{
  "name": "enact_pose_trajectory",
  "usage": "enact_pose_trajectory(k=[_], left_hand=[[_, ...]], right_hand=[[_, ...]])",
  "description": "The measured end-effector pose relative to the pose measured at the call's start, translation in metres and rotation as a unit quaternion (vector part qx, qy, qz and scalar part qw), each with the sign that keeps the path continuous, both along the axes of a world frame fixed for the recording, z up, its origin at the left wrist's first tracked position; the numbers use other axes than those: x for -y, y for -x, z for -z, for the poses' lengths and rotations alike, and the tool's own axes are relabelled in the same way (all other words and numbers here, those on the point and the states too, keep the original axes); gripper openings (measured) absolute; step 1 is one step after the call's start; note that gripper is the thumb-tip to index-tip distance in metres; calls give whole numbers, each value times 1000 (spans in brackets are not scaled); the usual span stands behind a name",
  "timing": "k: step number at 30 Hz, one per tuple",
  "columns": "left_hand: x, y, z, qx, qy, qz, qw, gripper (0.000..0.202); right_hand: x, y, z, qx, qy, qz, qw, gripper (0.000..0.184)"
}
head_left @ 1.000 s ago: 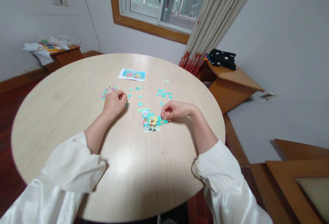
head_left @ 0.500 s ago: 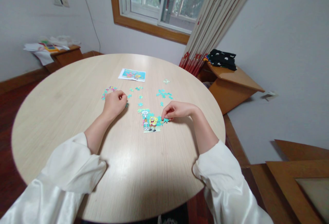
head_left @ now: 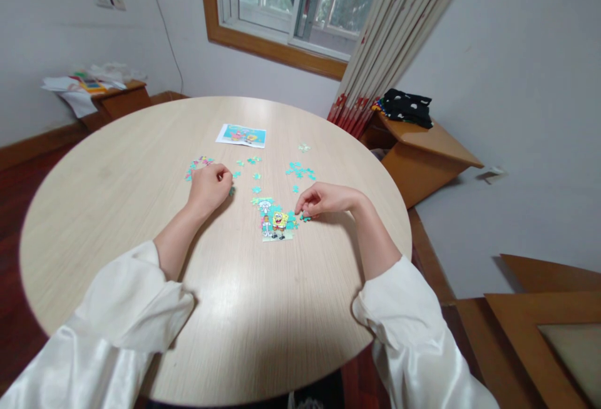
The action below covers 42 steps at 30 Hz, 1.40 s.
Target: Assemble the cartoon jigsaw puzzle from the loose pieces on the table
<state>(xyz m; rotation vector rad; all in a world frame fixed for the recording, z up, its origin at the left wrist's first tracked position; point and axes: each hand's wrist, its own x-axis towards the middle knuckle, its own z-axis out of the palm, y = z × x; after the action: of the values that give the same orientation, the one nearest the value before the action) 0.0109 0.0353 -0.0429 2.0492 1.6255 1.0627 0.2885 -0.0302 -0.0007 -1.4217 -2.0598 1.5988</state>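
A partly assembled cartoon jigsaw (head_left: 275, 221) lies near the middle of the round wooden table (head_left: 141, 146). My right hand (head_left: 323, 198) rests at its right edge, fingers curled and pinched on a teal puzzle piece (head_left: 305, 217) that touches the assembled part. My left hand (head_left: 210, 186) sits as a loose fist to the left of the jigsaw, with a teal piece (head_left: 231, 191) just showing at its fingertips. Loose teal pieces (head_left: 300, 172) lie scattered beyond both hands.
A printed reference picture (head_left: 241, 136) lies further back on the table. More loose pieces (head_left: 196, 165) sit behind my left hand. A low wooden stand with dark cloth (head_left: 407, 107) is at the right, a cluttered side table (head_left: 94, 86) at the left.
My right hand has shifted slightly rightward along the jigsaw's right edge with the teal piece. My left hand has stayed in place.
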Motion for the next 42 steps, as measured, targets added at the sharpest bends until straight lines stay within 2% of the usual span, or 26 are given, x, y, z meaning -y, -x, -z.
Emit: enact_pose_trajectory(k=[3,9,15,20,27,34,42], left_hand=[[0,0,1,-4,-4,1,1000,21],[0,1,0,-12,-4,3,1000,22],[-1,1,1,-4,-3,7,1000,21],[-2,0,1,-7,-1,7,1000,20],[0,0,-1,-13,6,3,1000,21],[1,0,-1,-4,6,5,1000,21],[2,0,-3,-3,15,2,1000,21]], right_hand=[[-1,-2,-1,5,-27,-26,999,22],[-2,-2,-1,5,-52,-52,997,19],[2,4,-5,-16,-3,-24,1000,9],[6,10,-8,-22,63,-11,998,10],[6,12,-6,-42,81,-37,995,27],[5,11,-3,-41,112,-22,993,35],[7,13,-4,-44,110,-19,993,40]])
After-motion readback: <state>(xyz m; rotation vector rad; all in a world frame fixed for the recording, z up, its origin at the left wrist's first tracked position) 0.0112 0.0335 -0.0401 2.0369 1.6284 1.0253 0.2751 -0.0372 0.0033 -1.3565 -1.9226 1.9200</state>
